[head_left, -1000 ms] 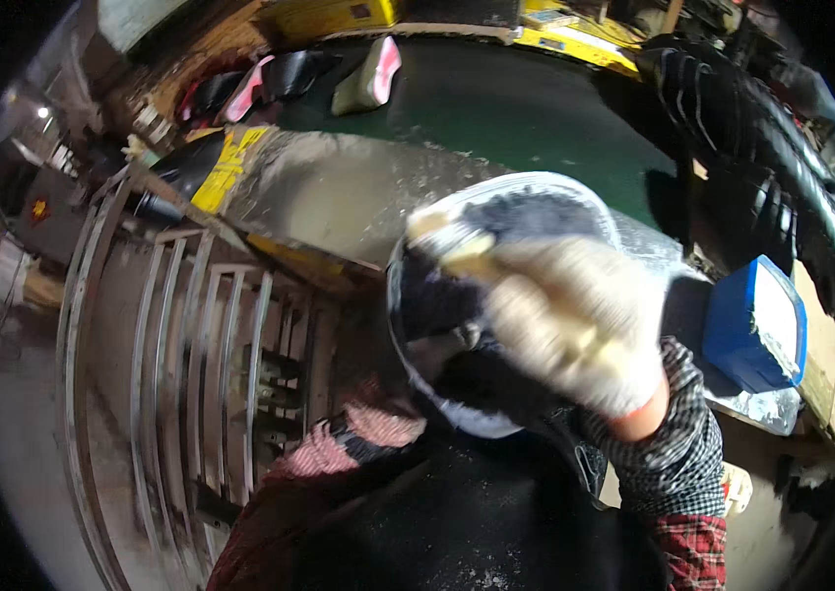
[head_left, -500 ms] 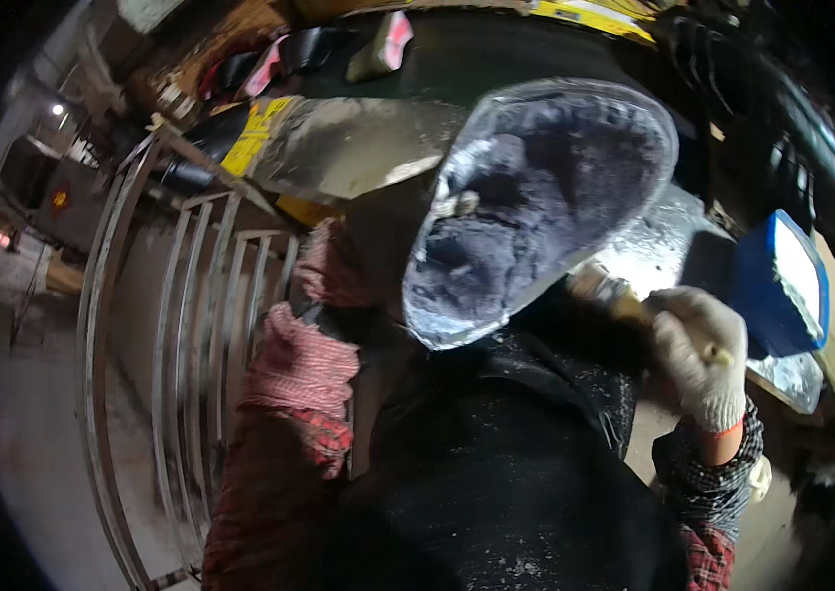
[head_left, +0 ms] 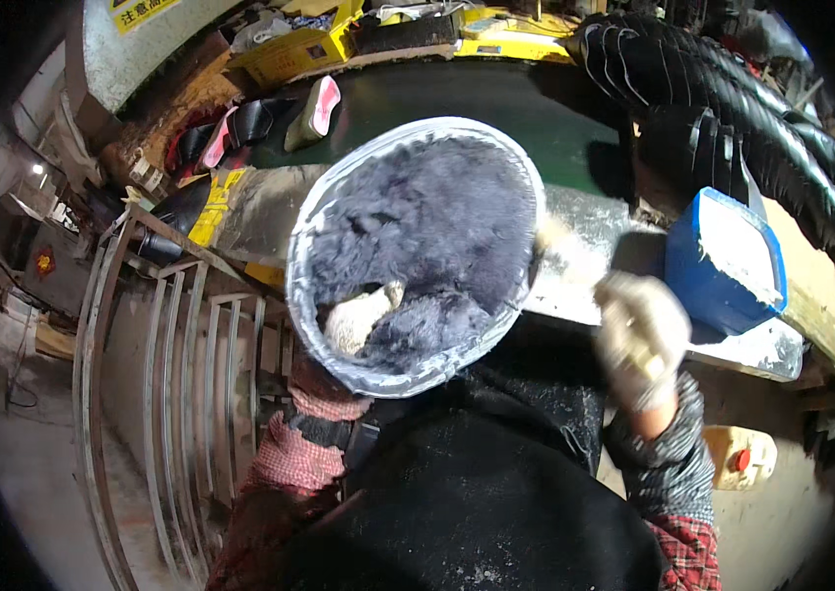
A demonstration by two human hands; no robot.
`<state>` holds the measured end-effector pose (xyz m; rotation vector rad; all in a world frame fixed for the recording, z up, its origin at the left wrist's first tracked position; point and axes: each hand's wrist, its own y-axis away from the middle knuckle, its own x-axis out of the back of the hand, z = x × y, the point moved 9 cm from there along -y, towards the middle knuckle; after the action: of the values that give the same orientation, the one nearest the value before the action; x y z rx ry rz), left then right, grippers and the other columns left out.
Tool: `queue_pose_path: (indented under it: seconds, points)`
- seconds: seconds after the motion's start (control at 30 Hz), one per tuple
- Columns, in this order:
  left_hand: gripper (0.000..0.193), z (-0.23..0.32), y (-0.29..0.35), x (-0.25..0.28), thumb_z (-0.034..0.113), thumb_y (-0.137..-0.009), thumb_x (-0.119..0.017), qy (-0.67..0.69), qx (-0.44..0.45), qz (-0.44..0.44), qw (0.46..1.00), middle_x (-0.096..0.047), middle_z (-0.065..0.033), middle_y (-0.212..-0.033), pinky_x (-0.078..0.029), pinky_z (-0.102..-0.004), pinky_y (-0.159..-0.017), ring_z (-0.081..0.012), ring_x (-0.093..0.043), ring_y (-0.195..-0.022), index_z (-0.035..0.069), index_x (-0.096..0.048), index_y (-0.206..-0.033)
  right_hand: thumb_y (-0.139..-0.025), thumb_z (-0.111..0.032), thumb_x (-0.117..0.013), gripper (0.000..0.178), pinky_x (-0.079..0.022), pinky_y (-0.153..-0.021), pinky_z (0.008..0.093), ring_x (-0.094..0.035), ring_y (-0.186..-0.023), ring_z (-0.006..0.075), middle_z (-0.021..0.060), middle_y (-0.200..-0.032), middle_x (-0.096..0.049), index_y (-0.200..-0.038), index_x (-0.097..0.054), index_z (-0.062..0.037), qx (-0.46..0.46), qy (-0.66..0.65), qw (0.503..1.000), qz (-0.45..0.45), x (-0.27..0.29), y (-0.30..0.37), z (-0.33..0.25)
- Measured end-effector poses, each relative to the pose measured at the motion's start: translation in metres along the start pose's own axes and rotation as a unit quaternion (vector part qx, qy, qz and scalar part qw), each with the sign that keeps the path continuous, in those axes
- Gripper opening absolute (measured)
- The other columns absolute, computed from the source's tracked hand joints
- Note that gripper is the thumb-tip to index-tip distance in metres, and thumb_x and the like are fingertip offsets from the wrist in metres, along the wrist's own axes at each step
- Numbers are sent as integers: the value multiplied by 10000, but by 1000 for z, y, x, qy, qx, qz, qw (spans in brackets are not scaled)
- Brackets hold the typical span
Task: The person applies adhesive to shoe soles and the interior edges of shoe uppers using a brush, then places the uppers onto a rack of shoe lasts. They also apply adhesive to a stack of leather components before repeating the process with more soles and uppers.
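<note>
Since a second ago you have pulled your right hand off the fur-lined piece and drawn it out to the right edge, so the brush it carries, pale bristles up, now sits just at the rim instead of over the fur. The piece has also tipped up and grown to face you squarely, its whitish rim showing all round, which suggests the coating stroke on that rim is ending or about to restart. Your right hand, in a pale glove, is closed around the brush handle, wrist bent back and forearm rising from below. Your left hand is buried in the fur, fingers curled inside to prop the piece up in front of your chest. Just beyond your right hand sits the blue tub.
</note>
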<state>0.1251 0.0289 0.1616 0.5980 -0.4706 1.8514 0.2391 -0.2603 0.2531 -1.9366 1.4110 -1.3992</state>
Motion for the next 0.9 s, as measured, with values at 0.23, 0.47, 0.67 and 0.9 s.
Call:
queue_pose_path:
  seconds: [0.23, 0.47, 0.67, 0.9]
  points:
    - [251, 37, 8, -22, 111, -904, -605, 70, -79, 35, 994, -670, -168, -1002, -509, -346, -838, -246, -644, -949, -10, -626, -1122, -811, -129, -652, 165, -538, -608, 329, -652, -634, 238, 112, -751, -688, -927, -686, -17, -121, -253, 958, 66, 31, 10, -7]
    - [323, 32, 2, -84, 74, -871, -642, 252, -51, -6, 966, -649, -161, -1077, -502, -357, -902, -248, -629, -1012, -16, -588, -1176, -814, -231, -620, 219, -489, -523, 343, -631, -595, 276, 82, -679, -613, -966, -656, -78, 110, -138, 957, -230, -44, -57, -101]
    - [393, -40, 6, 36, 218, -908, -578, 462, 83, 209, 858, -611, -146, -1149, -493, -413, -983, -247, -592, -1093, 0, -530, -1231, -877, -92, -624, 196, -540, -637, 309, -653, -753, 210, 168, -888, -649, -992, -611, 66, -74, -290, 954, -10, -33, -24, -18]
    - [468, -23, -62, 119, 54, -846, -614, -52, -142, 141, 978, -574, -98, -1280, -457, -348, -1007, -199, -556, -1172, 59, -497, -1299, -922, -190, -601, 254, -455, -562, 260, -551, -596, 130, 81, -764, -595, -982, -580, 56, -279, -266, 922, 20, -32, 34, 62]
